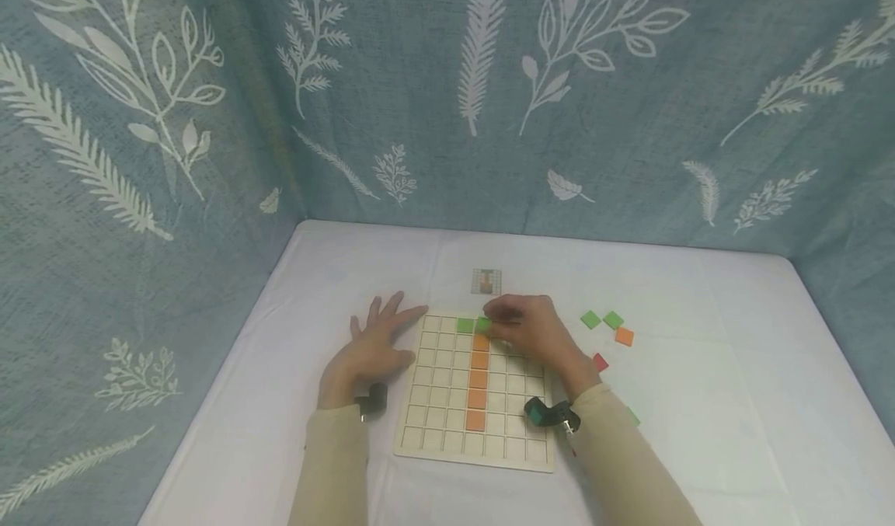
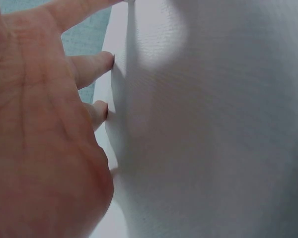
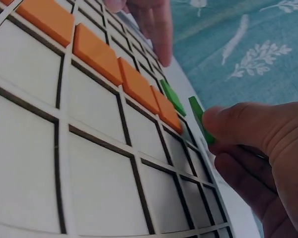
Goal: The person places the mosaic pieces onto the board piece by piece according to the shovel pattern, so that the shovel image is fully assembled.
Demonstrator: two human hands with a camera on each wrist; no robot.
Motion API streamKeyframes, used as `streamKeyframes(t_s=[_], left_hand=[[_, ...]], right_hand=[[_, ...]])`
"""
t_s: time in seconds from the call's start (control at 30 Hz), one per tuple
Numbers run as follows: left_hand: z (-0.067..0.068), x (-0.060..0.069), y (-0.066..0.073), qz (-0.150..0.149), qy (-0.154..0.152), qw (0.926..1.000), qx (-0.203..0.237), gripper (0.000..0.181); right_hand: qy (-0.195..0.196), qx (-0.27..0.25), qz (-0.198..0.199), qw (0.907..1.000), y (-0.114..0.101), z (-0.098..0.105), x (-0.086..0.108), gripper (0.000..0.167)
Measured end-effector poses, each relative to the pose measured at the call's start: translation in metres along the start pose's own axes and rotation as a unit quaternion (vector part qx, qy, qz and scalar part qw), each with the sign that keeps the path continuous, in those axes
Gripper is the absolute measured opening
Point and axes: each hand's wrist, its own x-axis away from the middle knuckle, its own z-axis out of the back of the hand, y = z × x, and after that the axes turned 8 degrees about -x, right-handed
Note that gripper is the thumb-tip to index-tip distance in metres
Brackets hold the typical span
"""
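My right hand (image 1: 527,328) pinches a green square tile (image 3: 201,119) between thumb and fingers, tilted over the far row of the pale grid board (image 1: 426,433). Beside it, another green tile (image 1: 464,325) sits in a far-row cell. Below these a column of several orange tiles (image 1: 478,379) runs down the middle of the board. My left hand (image 1: 377,347) is spread at the board's left edge, its index finger and thumb at the rim; in the left wrist view its palm (image 2: 39,129) shows with fingers on the white cloth.
A small picture card (image 1: 486,281) lies beyond the board. To the right are loose green tiles (image 1: 590,319), an orange tile (image 1: 625,336) and a red tile (image 1: 600,363); another green tile (image 1: 632,416) is partly behind the right sleeve. Patterned curtain (image 1: 433,106) surrounds the table.
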Motion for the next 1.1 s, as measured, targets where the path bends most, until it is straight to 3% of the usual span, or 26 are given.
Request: streamKeyframes(t_s=[0.7,1.1], left_hand=[[0.0,0.001,0.001,0.005,-0.003,1.0,-0.002,0.082],[0.001,0.001,0.001,0.0,-0.003,1.0,-0.005,0.084]], right_hand=[[-0.006,0.052,-0.002,0.9986,-0.002,-0.009,0.001,0.032],[-0.009,0.042,-0.008,0.999,-0.001,-0.014,-0.001,0.033]])
